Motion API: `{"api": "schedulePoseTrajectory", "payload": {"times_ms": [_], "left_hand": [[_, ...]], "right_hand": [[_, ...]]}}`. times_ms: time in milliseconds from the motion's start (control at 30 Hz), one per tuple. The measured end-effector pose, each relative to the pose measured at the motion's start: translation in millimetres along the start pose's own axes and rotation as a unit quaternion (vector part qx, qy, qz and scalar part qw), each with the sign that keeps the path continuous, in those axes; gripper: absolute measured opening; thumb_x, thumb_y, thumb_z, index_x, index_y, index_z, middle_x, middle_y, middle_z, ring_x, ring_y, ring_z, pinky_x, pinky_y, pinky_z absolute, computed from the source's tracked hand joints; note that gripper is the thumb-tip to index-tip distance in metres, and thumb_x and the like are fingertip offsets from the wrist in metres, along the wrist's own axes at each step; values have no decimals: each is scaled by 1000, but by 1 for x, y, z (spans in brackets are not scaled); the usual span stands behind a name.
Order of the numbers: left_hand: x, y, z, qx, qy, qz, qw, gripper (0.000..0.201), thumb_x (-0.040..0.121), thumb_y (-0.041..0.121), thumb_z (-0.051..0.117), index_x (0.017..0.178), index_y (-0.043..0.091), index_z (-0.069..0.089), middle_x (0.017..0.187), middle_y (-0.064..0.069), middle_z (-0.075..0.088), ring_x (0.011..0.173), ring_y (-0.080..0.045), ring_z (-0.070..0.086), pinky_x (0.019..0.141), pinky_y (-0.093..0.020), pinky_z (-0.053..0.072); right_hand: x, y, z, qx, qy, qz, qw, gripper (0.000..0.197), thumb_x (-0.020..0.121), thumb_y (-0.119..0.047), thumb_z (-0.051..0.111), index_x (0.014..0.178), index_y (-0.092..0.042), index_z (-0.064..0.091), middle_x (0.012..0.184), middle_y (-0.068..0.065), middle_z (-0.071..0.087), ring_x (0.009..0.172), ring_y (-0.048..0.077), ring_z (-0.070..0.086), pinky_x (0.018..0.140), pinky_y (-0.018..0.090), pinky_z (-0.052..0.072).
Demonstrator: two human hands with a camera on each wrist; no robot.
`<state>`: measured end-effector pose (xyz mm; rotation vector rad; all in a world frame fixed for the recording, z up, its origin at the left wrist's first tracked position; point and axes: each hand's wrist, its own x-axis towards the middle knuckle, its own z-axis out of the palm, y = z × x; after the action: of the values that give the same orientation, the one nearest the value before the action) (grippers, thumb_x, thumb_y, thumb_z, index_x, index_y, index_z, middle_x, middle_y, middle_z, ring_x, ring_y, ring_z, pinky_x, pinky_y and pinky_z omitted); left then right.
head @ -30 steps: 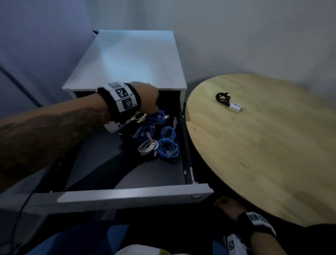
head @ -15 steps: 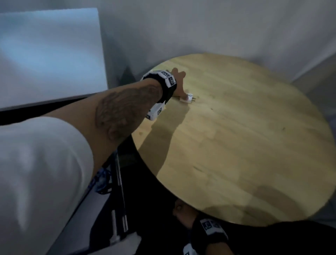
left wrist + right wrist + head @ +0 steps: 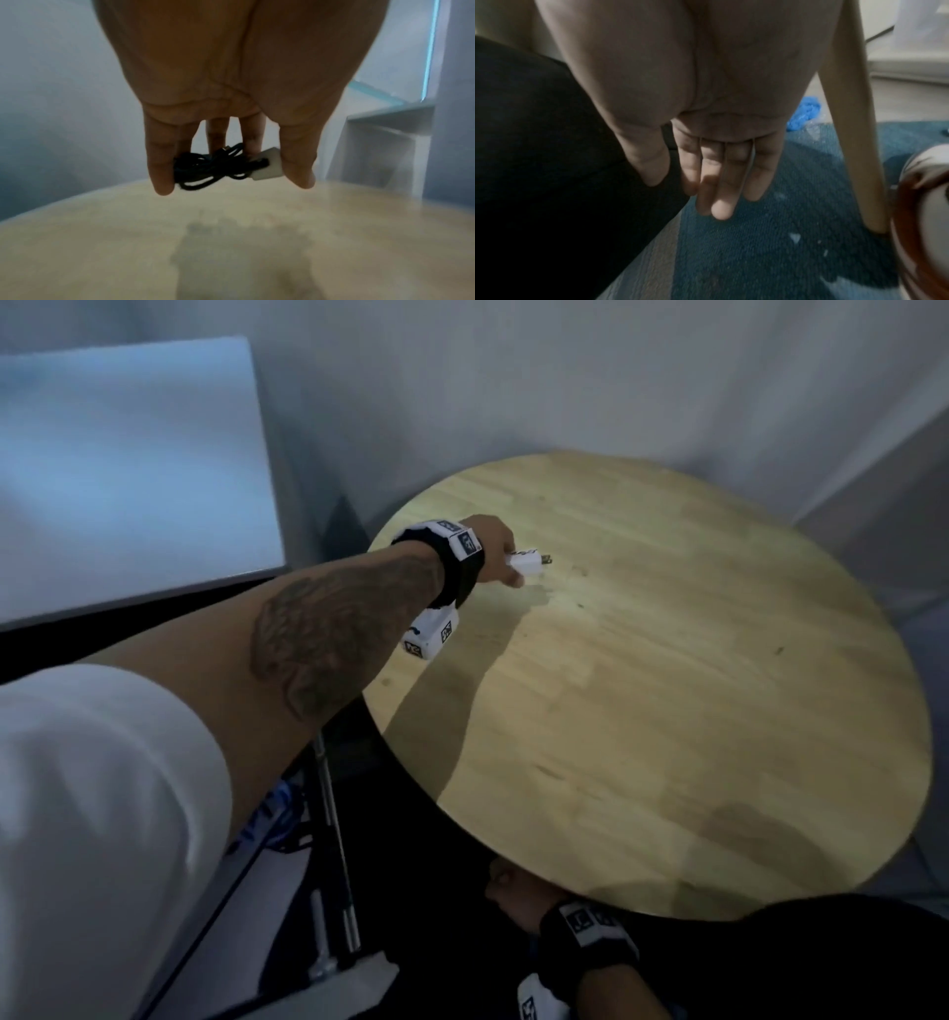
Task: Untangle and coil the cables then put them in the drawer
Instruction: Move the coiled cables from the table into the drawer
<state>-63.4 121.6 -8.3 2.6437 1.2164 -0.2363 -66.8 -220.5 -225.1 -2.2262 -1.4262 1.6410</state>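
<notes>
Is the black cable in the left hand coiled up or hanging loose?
Coiled. The black cable sits as a small bundle of loops with its white plug, held between the fingers and thumb of the left hand above the table.

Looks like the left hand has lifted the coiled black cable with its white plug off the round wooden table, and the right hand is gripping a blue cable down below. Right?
Not quite: the right hand holds nothing; the right wrist view shows its fingers straight and empty. The rest stands: the left hand holds the coiled black cable with its white plug above the round wooden table.
</notes>
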Motion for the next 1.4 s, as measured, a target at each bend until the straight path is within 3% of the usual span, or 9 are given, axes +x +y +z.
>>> {"api": "schedulePoseTrajectory", "payload": {"times_ms": [133,300,400,600,767,933,1100,1233,1400], "left_hand": [[-72,-8,-65,-42,57,26,997,51,82,51,70,107,7,68,98,-11,66,79,-25,53,66,-27,36],[-204,-50,-133,-86,23,33,995,39,77,54,75,99,23,71,71,-1,64,56,-15,55,59,-19,50],[-272,-85,-128,-45,-25,1,999,43,71,60,76,95,24,72,83,-9,70,66,-24,61,69,-36,58],[-364,-164,-46,85,-160,-88,980,37,71,54,78,93,26,67,90,5,67,78,-14,60,74,-31,50],[-389,-186,14,141,-215,-55,965,47,69,48,81,108,26,67,115,0,61,100,-20,59,87,-32,50],[-391,-160,-6,205,-158,-18,966,45,75,60,69,113,36,66,118,4,60,110,-24,55,90,-34,50],[-411,-68,-38,0,-135,122,983,78,77,79,49,140,33,43,147,9,38,131,-13,41,111,-34,36],[-417,-20,-17,83,-191,276,938,81,89,56,58,154,25,19,160,1,15,145,-19,15,116,-42,26],[-390,-33,-18,126,-197,252,939,85,87,46,65,154,25,17,162,-2,11,148,-22,10,116,-47,24]], "right_hand": [[2,7,-3,-32,-12,10,999,17,103,-33,44,88,-29,50,90,-5,50,89,16,46,83,27,32],[-3,8,-9,-55,-29,1,998,13,105,-35,44,110,-29,55,118,-3,56,110,14,53,90,22,37],[-4,11,-7,-71,-3,6,997,14,102,-35,52,108,-25,61,114,0,61,107,18,58,81,23,40],[-16,7,-13,-88,16,19,996,20,102,-34,51,106,-21,66,108,2,64,95,16,59,67,18,40],[-21,5,-16,-89,14,39,995,21,103,-32,50,107,-19,66,111,6,66,100,23,62,72,25,41],[-26,5,-19,-88,13,45,995,25,105,-31,47,111,-17,67,118,10,66,107,25,62,74,24,42],[-32,4,-20,-66,11,60,996,21,106,-35,44,115,-23,59,118,5,60,103,20,59,72,22,43],[-30,7,-17,-83,23,49,995,28,105,-35,45,117,-18,64,115,5,63,101,21,60,68,20,42],[-24,14,-12,-85,36,35,995,25,102,-35,51,116,-19,64,113,3,64,102,19,61,67,20,41]]}}
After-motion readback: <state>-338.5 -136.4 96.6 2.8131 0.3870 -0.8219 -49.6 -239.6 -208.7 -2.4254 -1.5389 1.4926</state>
